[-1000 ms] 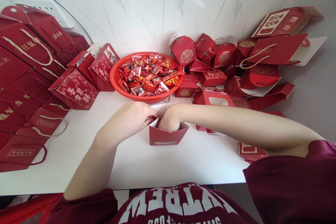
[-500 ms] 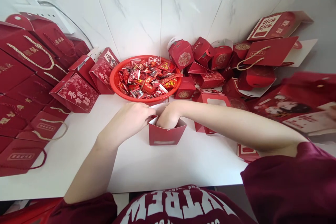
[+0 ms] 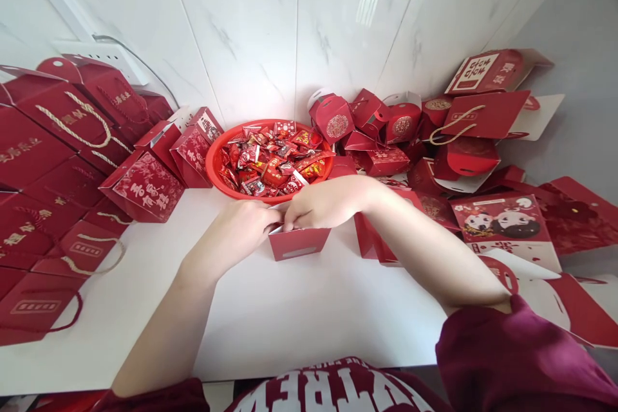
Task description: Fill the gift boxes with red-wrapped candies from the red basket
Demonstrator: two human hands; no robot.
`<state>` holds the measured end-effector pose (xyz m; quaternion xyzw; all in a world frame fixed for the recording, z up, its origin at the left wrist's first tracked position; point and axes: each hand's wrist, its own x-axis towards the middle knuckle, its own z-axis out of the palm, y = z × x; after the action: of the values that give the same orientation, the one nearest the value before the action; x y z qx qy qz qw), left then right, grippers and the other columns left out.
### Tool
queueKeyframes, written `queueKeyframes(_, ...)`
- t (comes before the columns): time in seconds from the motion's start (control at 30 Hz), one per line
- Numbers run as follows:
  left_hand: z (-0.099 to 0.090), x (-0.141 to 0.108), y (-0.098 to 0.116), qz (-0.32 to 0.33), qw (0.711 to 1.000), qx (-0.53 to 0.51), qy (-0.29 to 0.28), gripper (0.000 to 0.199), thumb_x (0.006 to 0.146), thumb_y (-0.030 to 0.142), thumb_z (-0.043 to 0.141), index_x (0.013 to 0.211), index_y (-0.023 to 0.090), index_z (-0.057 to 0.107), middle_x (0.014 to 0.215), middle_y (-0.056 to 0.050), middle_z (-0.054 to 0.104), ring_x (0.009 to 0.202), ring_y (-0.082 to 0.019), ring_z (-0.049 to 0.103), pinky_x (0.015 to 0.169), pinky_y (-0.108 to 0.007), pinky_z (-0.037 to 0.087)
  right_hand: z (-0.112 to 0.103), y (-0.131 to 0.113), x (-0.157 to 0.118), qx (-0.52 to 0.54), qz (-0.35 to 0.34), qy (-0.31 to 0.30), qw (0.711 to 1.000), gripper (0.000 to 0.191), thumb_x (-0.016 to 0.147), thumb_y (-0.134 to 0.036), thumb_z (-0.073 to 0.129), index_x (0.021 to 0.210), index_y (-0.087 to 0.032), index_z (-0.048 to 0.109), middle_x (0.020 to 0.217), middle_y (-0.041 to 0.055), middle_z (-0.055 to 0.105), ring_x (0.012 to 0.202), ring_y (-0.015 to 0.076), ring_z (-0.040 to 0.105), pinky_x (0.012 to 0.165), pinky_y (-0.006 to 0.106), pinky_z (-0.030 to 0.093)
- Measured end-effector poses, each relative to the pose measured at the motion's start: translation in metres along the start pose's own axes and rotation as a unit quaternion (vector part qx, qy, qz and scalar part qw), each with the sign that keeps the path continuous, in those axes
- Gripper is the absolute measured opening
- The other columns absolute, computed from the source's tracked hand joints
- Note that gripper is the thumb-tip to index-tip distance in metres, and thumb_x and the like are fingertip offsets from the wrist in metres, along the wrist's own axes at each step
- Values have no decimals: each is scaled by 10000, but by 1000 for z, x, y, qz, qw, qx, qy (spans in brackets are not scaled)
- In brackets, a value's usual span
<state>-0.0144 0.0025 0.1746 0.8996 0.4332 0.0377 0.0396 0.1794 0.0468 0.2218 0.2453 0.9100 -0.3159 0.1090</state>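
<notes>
A small red paper gift box (image 3: 300, 243) stands upright on the white table, its open top partly covered by my hands. My left hand (image 3: 246, 224) pinches the box at the left of its top edge. Over the opening, my right hand (image 3: 328, 203) has its fingers curled down at the rim, close to the left fingertips. What lies inside the box is hidden. Just behind it, a round red plastic basket (image 3: 211, 170) holds many wrapped candies (image 3: 273, 164).
Stacked red gift bags (image 3: 53, 232) with rope handles fill the left side. Red gift boxes (image 3: 145, 183) stand beside them. Heaped boxes (image 3: 381, 122) and flat cartons (image 3: 506, 225) cover the right. A power strip (image 3: 103, 58) rests near the tiled wall (image 3: 251, 26).
My right hand has risen out of the box to its rim. My left hand stays at the left edge. The camera view has tilted up slightly.
</notes>
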Motion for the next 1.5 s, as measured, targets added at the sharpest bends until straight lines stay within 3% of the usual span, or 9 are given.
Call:
queueKeyframes(0.13,-4,-4,-3,17,1000,-10,-3,306,926,143,467,778,219,723,694,-23,649,610,-160,564,567,-275,300,-30,6,-42,51,2,178,983,273,954,-172,479,1078,-196,721,1021,16,732,910,154,666,814,262,490)
queueKeyframes(0.3,-9,-11,-2,29,997,-67,-7,314,914,144,465,941,254,758,802,-29,691,695,-169,624,620,-253,379,-40,34,-41,-46,186,396,898,280,963,-190,456,1069,-164,713,1066,78,724,1006,218,664,897,335,478)
queueKeyframes(0.53,-13,-19,4,-4,994,-101,-44,338,926,157,424,1024,262,730,867,-10,716,700,-167,630,611,-258,383,-32,68,25,-99,246,279,923,264,878,-93,536,1032,-164,739,1093,143,722,995,280,672,827,348,489)
queueKeyframes(0.7,-15,-16,8,-36,992,-109,-59,276,951,257,439,806,208,669,750,-1,677,629,-155,579,569,-274,328,-30,74,66,-100,129,244,956,276,808,5,570,938,-147,760,990,105,750,929,227,686,814,283,478)
queueKeyframes(0.9,-17,-18,8,-29,993,-96,-58,334,969,287,428,706,198,613,670,7,629,579,-141,526,548,-282,280,-14,72,113,-56,-55,214,974,316,873,-112,632,1176,-182,691,1213,42,704,1086,143,640,946,208,436)
queueKeyframes(1.07,-21,-25,4,-10,992,-107,-70,332,951,259,452,686,204,644,650,5,638,571,-141,532,542,-275,272,-2,80,137,-58,-53,169,983,477,880,-172,661,1349,-164,573,1366,106,609,1205,213,579,979,288,433)
queueKeyframes(1.17,-22,-27,2,-4,991,-111,-69,344,948,261,455,674,204,656,626,4,635,548,-137,526,538,-272,268,-3,77,135,-68,-23,193,979,600,778,-52,704,1353,-147,560,1339,129,616,1179,242,584,951,301,436)
queueKeyframes(1.3,-21,-24,0,1,992,-115,-60,351,945,287,455,702,212,698,635,-4,649,552,-140,545,543,-266,292,-19,63,114,-79,0,247,966,391,770,-36,685,1153,-115,669,1147,117,695,1052,245,617,910,316,433)
queueKeyframes(1.5,-20,-12,-7,19,985,-160,-52,310,910,315,489,782,216,752,683,-6,685,574,-133,577,548,-241,354,-44,14,38,-100,-29,348,932,314,841,20,489,1022,-123,701,1035,65,700,947,181,618,857,290,436)
